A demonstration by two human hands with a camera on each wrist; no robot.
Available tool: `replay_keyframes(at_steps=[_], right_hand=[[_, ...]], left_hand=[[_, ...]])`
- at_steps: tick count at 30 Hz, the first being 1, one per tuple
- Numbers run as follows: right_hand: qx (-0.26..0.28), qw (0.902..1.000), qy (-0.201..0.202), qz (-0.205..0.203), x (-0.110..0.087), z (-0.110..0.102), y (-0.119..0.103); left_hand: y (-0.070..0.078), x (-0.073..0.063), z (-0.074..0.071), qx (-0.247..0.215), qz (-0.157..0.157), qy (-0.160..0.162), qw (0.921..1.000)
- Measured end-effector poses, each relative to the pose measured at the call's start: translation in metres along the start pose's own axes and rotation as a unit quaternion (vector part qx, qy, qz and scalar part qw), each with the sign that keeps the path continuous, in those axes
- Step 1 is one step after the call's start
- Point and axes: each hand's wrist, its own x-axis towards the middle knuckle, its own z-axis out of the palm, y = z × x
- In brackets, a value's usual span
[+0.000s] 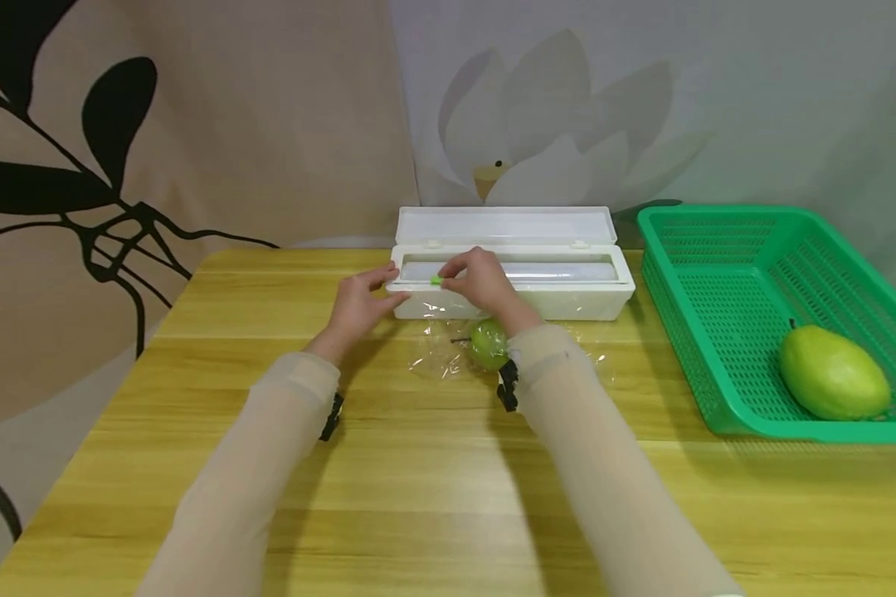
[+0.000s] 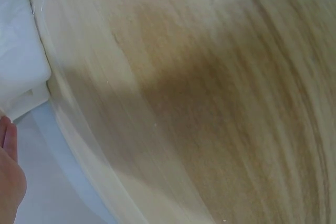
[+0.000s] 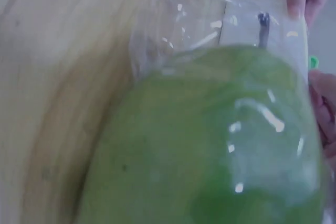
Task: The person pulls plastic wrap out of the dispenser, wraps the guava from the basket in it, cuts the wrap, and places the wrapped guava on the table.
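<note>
A white cling film dispenser box (image 1: pixel 560 303) stands at the table's back edge, lid raised, with a film roll inside. My left hand (image 1: pixel 354 307) grips its left end, thumb at the front and fingers on top. With thumb and fingers, my right hand (image 1: pixel 485 283) pinches a small green slide cutter (image 1: pixel 436 280) near the left of the front rail. Clear cling film (image 1: pixel 435 352) drapes from the box's front over a green fruit (image 1: pixel 487 344) with a dark stem, partly hidden under my right wrist. In the right wrist view the film-covered fruit (image 3: pixel 210 145) fills the foreground.
A green plastic basket (image 1: pixel 679 332) stands to the right of the box, holding another green fruit (image 1: pixel 834 372). Behind the wooden table (image 1: pixel 411 489) hangs a backdrop (image 1: pixel 306 124) printed with leaves and a flower.
</note>
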Motion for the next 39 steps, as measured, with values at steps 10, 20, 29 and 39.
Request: replay_keyframes(at_steps=[10,20,29,39], right_hand=[[-0.034,0.9989,-0.019,-0.026,-0.005,-0.026,0.008],[-0.045,0.9990,-0.003,-0.007,-0.020,-0.052,0.033],[-0.029,0.9996,0.005,0.000,-0.031,-0.055,0.049],[-0.016,0.9998,0.007,0.001,-0.036,-0.057,0.060]], left_hand=[[0.010,0.005,0.000,0.001,0.015,0.000,0.9999],[0.011,0.004,-0.008,0.014,-0.007,0.001,0.9999],[0.004,0.001,-0.004,0.017,-0.015,-0.008,0.9997],[0.003,-0.002,-0.001,0.016,-0.013,-0.003,0.9998]])
